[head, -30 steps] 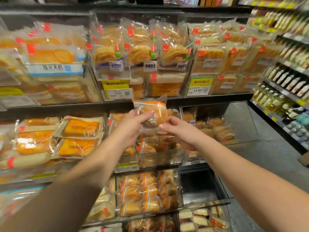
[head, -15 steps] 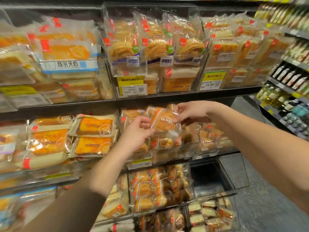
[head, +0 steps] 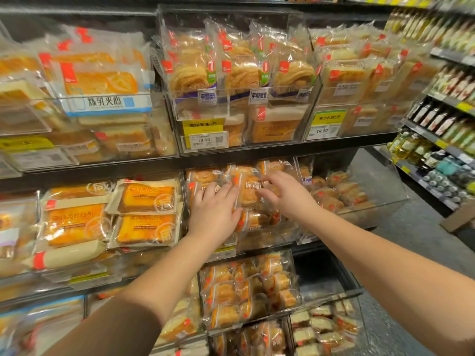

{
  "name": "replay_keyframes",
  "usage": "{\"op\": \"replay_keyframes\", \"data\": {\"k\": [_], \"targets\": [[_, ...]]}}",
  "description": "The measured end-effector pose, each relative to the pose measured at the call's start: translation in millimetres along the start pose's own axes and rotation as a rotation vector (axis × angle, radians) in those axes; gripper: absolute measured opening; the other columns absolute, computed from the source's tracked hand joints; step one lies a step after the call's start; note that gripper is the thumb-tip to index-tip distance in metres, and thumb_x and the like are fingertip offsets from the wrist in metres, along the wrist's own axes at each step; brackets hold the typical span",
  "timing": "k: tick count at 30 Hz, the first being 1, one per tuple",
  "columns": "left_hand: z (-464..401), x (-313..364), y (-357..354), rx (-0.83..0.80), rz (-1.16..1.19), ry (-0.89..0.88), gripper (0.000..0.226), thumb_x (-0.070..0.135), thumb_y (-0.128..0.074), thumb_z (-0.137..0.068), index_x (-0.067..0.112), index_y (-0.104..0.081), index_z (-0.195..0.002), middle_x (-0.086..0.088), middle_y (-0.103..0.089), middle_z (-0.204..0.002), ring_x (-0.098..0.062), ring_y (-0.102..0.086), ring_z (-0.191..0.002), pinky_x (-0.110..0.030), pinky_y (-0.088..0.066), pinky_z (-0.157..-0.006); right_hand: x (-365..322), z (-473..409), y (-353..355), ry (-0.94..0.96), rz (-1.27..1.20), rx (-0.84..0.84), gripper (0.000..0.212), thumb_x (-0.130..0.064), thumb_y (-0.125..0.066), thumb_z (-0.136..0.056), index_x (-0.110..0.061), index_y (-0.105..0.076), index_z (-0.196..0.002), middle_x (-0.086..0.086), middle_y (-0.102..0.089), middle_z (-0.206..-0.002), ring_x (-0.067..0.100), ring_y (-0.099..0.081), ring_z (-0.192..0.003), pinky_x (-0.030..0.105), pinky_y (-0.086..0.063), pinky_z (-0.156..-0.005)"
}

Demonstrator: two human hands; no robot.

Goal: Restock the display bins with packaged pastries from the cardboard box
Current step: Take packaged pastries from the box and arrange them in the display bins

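Packaged pastry seated upright in middle-shelf clear bin, front row, label outward for display. Left hand laid flat, fingers spread, steadying stack. Right hand fingertips loosely curled, touching wrapper edge; pinch cannot be told. Cardboard box not seen.

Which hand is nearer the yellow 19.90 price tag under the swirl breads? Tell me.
Left. The left hand lies on the pastry packs almost directly below the yellow price tag; the right hand is below it too, but farther right.
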State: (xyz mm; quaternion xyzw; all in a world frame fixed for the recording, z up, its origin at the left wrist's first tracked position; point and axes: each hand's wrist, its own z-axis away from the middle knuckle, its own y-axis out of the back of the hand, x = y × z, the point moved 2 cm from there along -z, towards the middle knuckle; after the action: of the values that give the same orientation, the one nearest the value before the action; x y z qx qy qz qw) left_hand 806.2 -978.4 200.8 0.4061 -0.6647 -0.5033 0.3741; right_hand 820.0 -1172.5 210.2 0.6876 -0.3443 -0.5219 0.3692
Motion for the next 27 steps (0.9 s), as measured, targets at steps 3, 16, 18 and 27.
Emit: {"op": "replay_keyframes", "data": {"k": [3, 16, 18, 27], "targets": [[-0.1, -3.3, -3.7, -0.027, -0.04, -0.014, 0.063, 0.055, -0.041, -0.099, 0.026, -0.031, -0.153, 0.005, -0.034, -0.158, -0.024, -0.023, -0.145, -0.045, -0.018, -0.117, 5.1, 6.1, -5.7, 0.005, 0.001, -0.12, 0.055, -0.048, -0.045, -0.101, -0.024, -0.041, -0.15, -0.004, -0.044, -0.153, 0.014, -0.041, -0.14, 0.045, -0.034, -0.117], [0.6, -2.9, -10.1, -0.069, -0.164, -0.012, 0.06, 0.051, -0.027, -0.104, 0.019, -0.025, -0.156, -0.002, -0.034, -0.158, -0.029, -0.026, -0.144, -0.047, -0.019, -0.115, 13.8, -12.6, -14.5, -0.036, 0.265, -0.264, 0.051, -0.044, -0.032, -0.107, -0.036, -0.024, -0.156, -0.012, -0.03, -0.16, 0.013, -0.025, -0.147, 0.042, -0.019, -0.113], [-0.8, -1.5, -8.7, -0.083, -0.163, -0.007, 0.06, 0.051, -0.029, -0.104, 0.021, -0.025, -0.155, -0.002, -0.033, -0.157, -0.028, -0.025, -0.144, -0.047, -0.019, -0.116, 12.1, -11.1, -11.0, -0.056, 0.239, -0.282, 0.052, -0.044, -0.035, -0.106, -0.036, -0.024, -0.156, -0.012, -0.031, -0.16, 0.014, -0.027, -0.147, 0.044, -0.019, -0.114], [19.8, -4.1, 31.4, -0.03, -0.004, 0.018, 0.057, 0.057, -0.042, -0.098, 0.024, -0.044, -0.145, 0.002, -0.041, -0.151, -0.022, -0.03, -0.141, -0.047, -0.019, -0.118, -6.9, 39.4, 25.8, -0.118, -0.002, -0.031, 0.053, -0.038, -0.055, -0.1, -0.027, -0.04, -0.15, -0.006, -0.045, -0.151, 0.013, -0.043, -0.138, 0.034, -0.038, -0.11]]}}
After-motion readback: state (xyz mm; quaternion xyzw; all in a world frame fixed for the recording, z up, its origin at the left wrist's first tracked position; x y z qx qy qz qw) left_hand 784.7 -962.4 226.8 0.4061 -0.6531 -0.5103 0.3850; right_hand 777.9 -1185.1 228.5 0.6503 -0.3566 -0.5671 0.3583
